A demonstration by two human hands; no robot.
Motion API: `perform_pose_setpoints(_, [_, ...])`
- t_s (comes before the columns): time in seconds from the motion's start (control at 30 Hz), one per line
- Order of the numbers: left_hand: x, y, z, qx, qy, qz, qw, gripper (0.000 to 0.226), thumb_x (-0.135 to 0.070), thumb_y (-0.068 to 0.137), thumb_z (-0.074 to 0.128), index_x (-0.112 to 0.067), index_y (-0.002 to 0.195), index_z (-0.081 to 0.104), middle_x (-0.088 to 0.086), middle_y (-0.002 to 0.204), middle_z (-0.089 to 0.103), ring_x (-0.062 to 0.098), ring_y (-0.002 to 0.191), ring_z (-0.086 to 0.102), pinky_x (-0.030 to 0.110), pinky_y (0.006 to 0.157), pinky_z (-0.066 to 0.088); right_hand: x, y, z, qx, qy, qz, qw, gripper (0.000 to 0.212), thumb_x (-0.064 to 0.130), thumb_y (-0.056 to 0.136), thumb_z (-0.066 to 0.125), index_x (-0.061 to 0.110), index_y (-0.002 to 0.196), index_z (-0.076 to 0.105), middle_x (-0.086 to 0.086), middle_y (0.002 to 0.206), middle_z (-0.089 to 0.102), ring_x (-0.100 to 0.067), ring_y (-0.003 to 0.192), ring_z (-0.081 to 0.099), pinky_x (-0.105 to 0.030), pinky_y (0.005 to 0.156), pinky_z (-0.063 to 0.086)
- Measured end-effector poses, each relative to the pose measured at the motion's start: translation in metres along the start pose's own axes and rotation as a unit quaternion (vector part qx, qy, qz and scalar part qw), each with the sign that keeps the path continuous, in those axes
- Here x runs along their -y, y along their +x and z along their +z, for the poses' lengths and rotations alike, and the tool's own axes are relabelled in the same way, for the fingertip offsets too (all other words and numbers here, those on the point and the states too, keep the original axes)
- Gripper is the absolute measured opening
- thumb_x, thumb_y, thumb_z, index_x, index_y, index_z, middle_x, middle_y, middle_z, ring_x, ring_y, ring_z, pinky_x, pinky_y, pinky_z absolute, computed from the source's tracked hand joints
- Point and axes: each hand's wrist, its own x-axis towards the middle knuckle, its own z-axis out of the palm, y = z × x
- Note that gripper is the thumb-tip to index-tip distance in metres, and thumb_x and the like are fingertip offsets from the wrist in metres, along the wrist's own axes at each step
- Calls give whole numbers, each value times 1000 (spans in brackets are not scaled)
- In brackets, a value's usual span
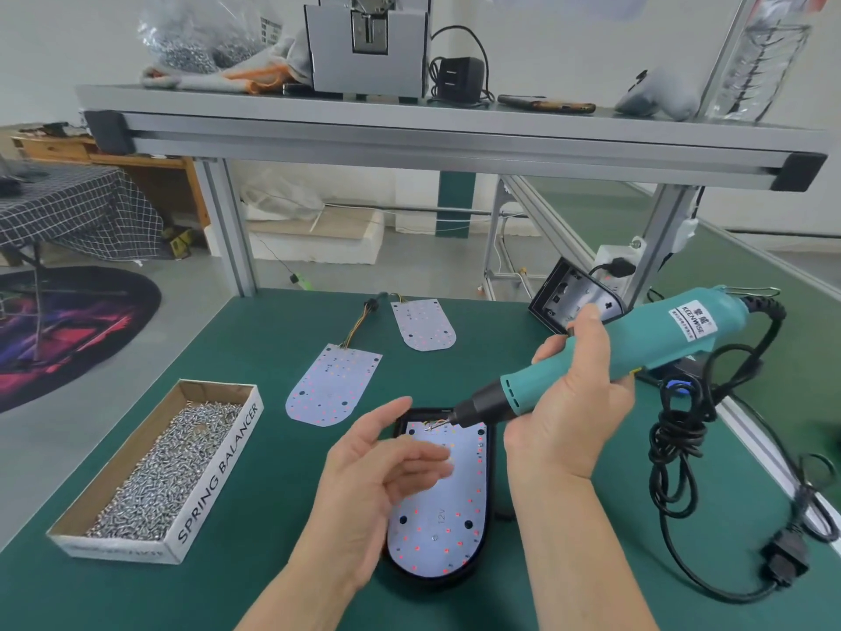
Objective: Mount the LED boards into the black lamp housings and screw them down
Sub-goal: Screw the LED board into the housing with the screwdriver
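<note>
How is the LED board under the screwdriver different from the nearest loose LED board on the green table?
The board under the screwdriver sits inside a black housing; the loose board lies bare on the green table. The right hand points the screwdriver tip at the first one's far end; nothing touches the loose one. The left hand partly covers the first; the loose one shows whole. Both are white, rounded at one end, with coloured dots.

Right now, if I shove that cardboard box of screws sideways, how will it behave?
The cardboard box is heaped with small metal screws, so it probably feels heavy for its size and drags on the green mat. It is low and wide, so tipping seems unlikely. It has no lid, so a hard shove could spill screws.
</note>
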Motion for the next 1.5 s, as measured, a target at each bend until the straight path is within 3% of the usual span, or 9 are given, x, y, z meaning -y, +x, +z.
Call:
perform_pose_setpoints(0.07, [-1, 12, -13, -100, 220, 17, 970, 56, -33, 67, 70, -21, 121, 61, 5, 82, 74, 23, 73, 70, 33, 64, 57, -2, 5, 3, 9, -6, -8, 1000, 21, 23, 91, 71, 20, 81, 53, 13, 54, 54, -9, 52, 49, -21, 53, 42])
perform_pose_setpoints(0.13, [-3, 23, -21, -149, 440, -8, 885, 53, -49, 75, 71, -23, 118, 53, -8, 89, 68, 13, 86, 65, 36, 76, 53, -4, 9, 6, 15, -28, -18, 999, 21, 21, 91, 71, 22, 79, 54, 14, 53, 56, -7, 50, 49, -20, 51, 42])
perform_pose_setpoints(0.27, [4, 42, -9, -55, 593, -115, 795, 62, -53, 67, 76, -17, 104, 42, -5, 91, 59, 14, 81, 59, 30, 63, 44, -19, 11, 9, 76, -85, -31, 993, 27, 28, 84, 74, 31, 61, 60, 4, 54, 53, -13, 51, 47, -24, 53, 40])
perform_pose_setpoints(0.4, [9, 55, 2, -28, 487, -165, 857, 54, -41, 54, 75, -2, 86, 58, 3, 77, 60, 20, 66, 52, 28, 64, 40, -38, 12, 13, 124, -138, -53, 981, 26, 29, 82, 74, 19, 68, 54, 0, 56, 52, -12, 52, 48, -21, 53, 42])
perform_pose_setpoints(0.53, [18, 58, 8, -19, 410, -161, 897, 55, -34, 51, 75, 2, 92, 71, 17, 93, 74, 28, 74, 66, 36, 73, 52, -52, 13, 11, 164, -191, -63, 966, 35, 42, 77, 74, 16, 72, 51, -12, 62, 47, -22, 58, 44, -28, 56, 42])
perform_pose_setpoints(0.73, [20, 62, 5, -20, 393, -173, 903, 25, -28, 60, 81, -10, 74, 71, -1, 68, 66, 19, 64, 58, 27, 65, 44, -61, 17, 8, 152, -206, -72, 964, 37, 45, 76, 73, 15, 72, 51, -14, 62, 49, -24, 59, 45, -30, 57, 43])
perform_pose_setpoints(0.97, [21, 62, 8, -7, 394, -170, 903, 43, -33, 50, 74, -9, 86, 75, 7, 90, 77, 30, 95, 72, 45, 92, 55, -66, 17, 10, 149, -207, -74, 964, 32, 36, 80, 73, 16, 72, 50, -14, 61, 48, -24, 58, 45, -30, 57, 42])
perform_pose_setpoints(1.2, [22, 59, 10, -8, 379, -166, 910, 41, -31, 51, 73, -12, 87, 76, 6, 90, 77, 30, 95, 72, 48, 94, 55, -69, 16, 12, 180, -210, -82, 957, 40, 30, 82, 73, -4, 76, 52, -9, 59, 49, -20, 55, 45, -29, 52, 42])
perform_pose_setpoints(1.5, [24, 59, 11, -15, 362, -156, 919, 49, -27, 50, 72, -2, 92, 73, 17, 97, 74, 33, 83, 71, 51, 92, 53, -72, 9, 11, 250, -211, -95, 940, 33, 37, 80, 72, 13, 68, 53, 15, 54, 49, -10, 50, 42, -25, 52, 40])
